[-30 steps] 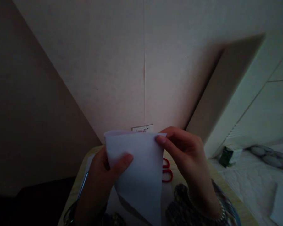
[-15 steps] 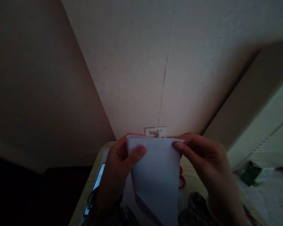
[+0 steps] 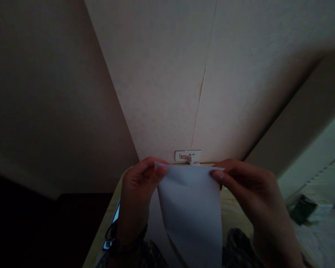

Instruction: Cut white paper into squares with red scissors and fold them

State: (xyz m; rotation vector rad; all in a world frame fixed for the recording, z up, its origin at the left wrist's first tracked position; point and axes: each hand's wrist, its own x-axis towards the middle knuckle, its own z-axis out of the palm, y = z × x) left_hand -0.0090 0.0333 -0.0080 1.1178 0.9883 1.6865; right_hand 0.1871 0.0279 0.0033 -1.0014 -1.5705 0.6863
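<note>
A sheet of white paper [image 3: 191,201] hangs between my two hands over a small wooden table [image 3: 233,203]. Its top edge runs nearly level, and a folded or angled lower part shows near the bottom. My left hand [image 3: 139,190] pinches the top left corner, thumb in front and fingers behind. At the top right corner my right hand [image 3: 247,188] pinches the paper between thumb and fingers. Another pale sheet [image 3: 154,227] lies on the table beneath. A phone with a lit screen [image 3: 115,216] is partly hidden behind my left wrist.
A wall socket [image 3: 187,155] with a white plug [image 3: 190,159] in it sits just beyond the table. Walls close in at the left and ahead. To the right, a dark green packet [image 3: 303,209] lies on a pale crumpled surface.
My left thumb has moved up to the paper's top edge, and the sheet is held more spread. The red scissor handles seen beside the paper are now hidden. The view has shifted slightly.
</note>
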